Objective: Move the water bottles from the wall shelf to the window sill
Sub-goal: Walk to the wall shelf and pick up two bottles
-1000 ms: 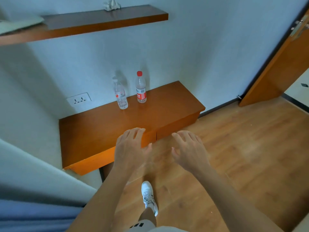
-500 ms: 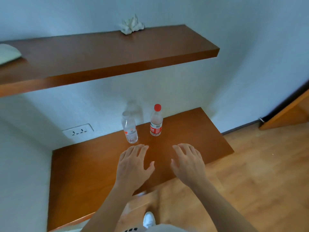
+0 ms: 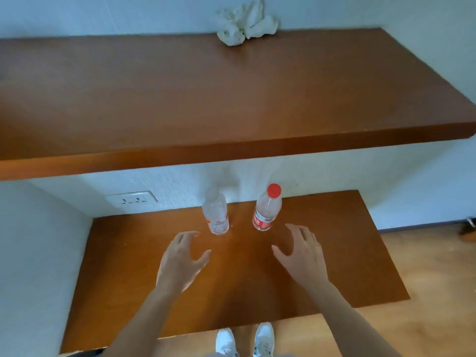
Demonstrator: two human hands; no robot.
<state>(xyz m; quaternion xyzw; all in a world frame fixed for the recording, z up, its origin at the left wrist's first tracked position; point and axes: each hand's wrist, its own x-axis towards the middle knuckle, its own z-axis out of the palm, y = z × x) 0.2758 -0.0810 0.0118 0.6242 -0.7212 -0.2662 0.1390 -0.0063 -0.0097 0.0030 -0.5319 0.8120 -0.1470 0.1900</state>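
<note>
And in they go! The left hand (image 3: 180, 261) has opened its grip wide, thumb well off the fingers, just short of the clear-capped water bottle (image 3: 215, 215). The right hand (image 3: 301, 256) does the same beside the red-capped water bottle (image 3: 266, 211). Neither hand is touching yet, and both bottles stand upright near the wall on the lower wall shelf (image 3: 347, 253). That looks like a two-handed pickup about to land (nothing has left for the sill so far).

Half a second back the palms were flatter, the fingers closer together, and the hands sat further from the bottles. The person has also stepped in since: both white shoes (image 3: 244, 340) are now planted at the shelf's front edge, and the upper shelf (image 3: 231, 99) fills the top of the view.
</note>
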